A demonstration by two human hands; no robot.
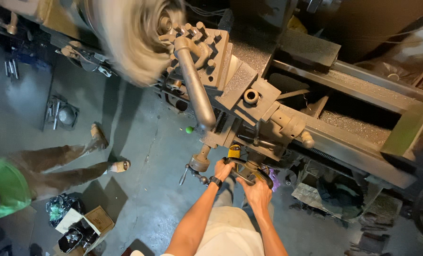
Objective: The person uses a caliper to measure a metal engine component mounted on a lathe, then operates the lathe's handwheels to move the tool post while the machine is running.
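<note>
Both hands, left (222, 169) & right (256, 190), grip the handwheel (247, 169) on a gray lathe (287, 118) w/ blurred spinning chuck (131, 38). Stained concrete floor (140, 156); another person (41, 173) stands nearby, cardboard box (97, 219) beside.

**Tight at the lathe, open floor to the left**

The spinning chuck (135, 38) and tool post (206, 52) crowd the space above the handwheel (249, 173). Crank handles (192, 173) jut just left. Bare floor (150, 142) lies open until the bystander's legs (69, 166).

A grey concrete floor (140, 156), stained and dusty, fills the left. Cardboard boxes (90, 225) and a dark bag (59, 208) lie at its lower left corner. Metal scrap (59, 114) sits farther up. Light is dim.
</note>
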